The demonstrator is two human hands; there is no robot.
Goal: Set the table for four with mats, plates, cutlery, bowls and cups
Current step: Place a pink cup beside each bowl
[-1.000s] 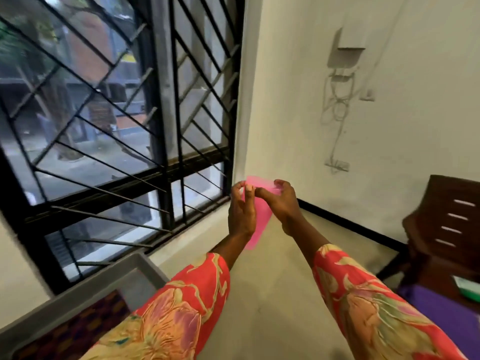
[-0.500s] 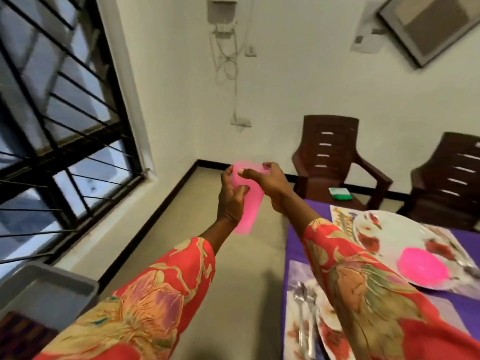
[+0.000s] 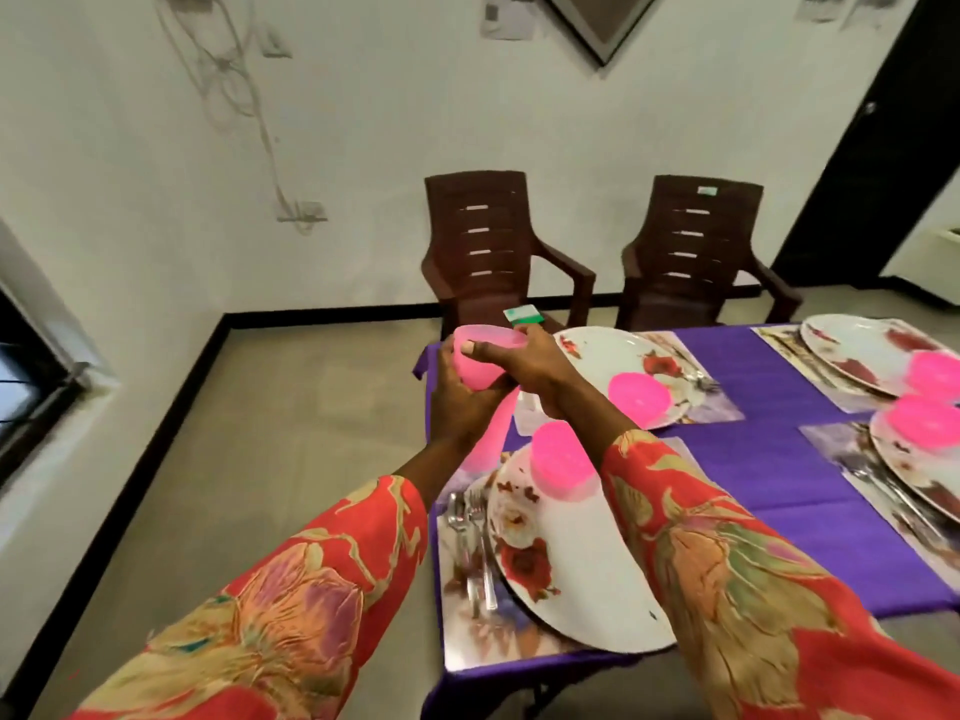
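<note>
Both hands, left hand (image 3: pixel 457 397) and right hand (image 3: pixel 524 363), are gripping a pink cup (image 3: pixel 480 358), at twelve o'clock of the nearest plate (image 3: pixel 571 563).

Both hands, left hand (image 3: pixel 462 397) and right hand (image 3: pixel 530 363), grip 1 pink cup (image 3: pixel 480 356) above the bench (image 3: pixel 779 459) corner; 4 plates laid.

Both arms reach forward in red floral sleeves, the wrists bare and close together. The left hand (image 3: pixel 460 392) curls its fingers around the side of a translucent pink plastic cup (image 3: pixel 480 356) from below. The right hand (image 3: pixel 524 363) pinches its rim from above, thumb lying across the near side.
</note>
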